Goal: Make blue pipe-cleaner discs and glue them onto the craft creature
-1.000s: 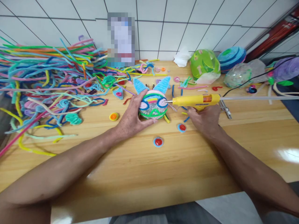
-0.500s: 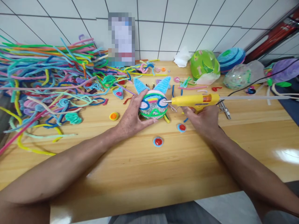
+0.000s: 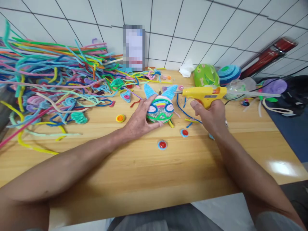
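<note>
My left hand [image 3: 140, 118] is closed around the left side of a round pipe-cleaner animal head [image 3: 160, 110], which has blue pointed ears, pink eye patches ringed in blue and a green mouth line. In my right hand [image 3: 211, 117] is a yellow hot glue gun [image 3: 204, 94], its metal nozzle pointing left near the right ear, apart from the eye patches. A clear glue stick [image 3: 252, 93] sticks out of its back. Two red-centred blue discs lie in front of the head: one disc [image 3: 184, 132] near my right hand, another disc [image 3: 162, 145] closer to me.
A large heap of coloured pipe cleaners [image 3: 60, 80] covers the table's left. An orange-yellow disc [image 3: 120, 118] lies beside my left hand. A blurred-out phone-like panel [image 3: 134, 48] leans on the tiled wall. Behind are a green wrapped ball [image 3: 206, 75], blue coils [image 3: 228, 74] and a dark red cylinder [image 3: 271, 56].
My right hand has lifted the glue gun's nozzle up and away from the right eye patch. My left hand keeps its hold on the animal head. The camera view has shifted.
</note>
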The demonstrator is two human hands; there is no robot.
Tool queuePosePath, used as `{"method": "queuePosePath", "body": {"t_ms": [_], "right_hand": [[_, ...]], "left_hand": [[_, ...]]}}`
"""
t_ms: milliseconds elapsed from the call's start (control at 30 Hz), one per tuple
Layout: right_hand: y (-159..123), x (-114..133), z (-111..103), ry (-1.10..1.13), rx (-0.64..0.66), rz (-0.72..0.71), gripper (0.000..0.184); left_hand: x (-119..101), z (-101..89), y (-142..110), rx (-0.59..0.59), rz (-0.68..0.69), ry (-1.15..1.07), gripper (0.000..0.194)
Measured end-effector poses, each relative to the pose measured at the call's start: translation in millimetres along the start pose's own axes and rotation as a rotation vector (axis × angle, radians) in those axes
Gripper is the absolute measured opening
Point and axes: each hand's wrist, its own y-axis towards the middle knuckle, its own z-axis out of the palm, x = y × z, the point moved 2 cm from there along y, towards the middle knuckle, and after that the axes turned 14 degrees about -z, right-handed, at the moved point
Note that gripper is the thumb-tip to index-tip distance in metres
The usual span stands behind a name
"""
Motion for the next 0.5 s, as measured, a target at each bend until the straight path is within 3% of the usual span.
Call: {"method": "queuePosePath", "body": {"t_ms": [100, 200, 367, 500], "right_hand": [[11, 2, -15, 0.023, -0.065, -0.007, 0.027], [17, -11, -48, -0.005, -0.196, -0.038, 0.019], [0, -72, -115, -0.269, -0.295, 0.139, 0.021], [-32, -125, -150, -0.558, -0.244, 0.376, 0.031]], "left_hand": [[0, -0.4, 0, 0.003, 0.014, -0.001, 0.103], [-2, -0.7, 0, 0.009, 0.006, -0.002, 0.103], [-2, -0.8, 0, -0.002, -0.043, -0.013, 0.103], [-3, -1.3, 0, -0.012, -0.036, -0.040, 0.101]]}}
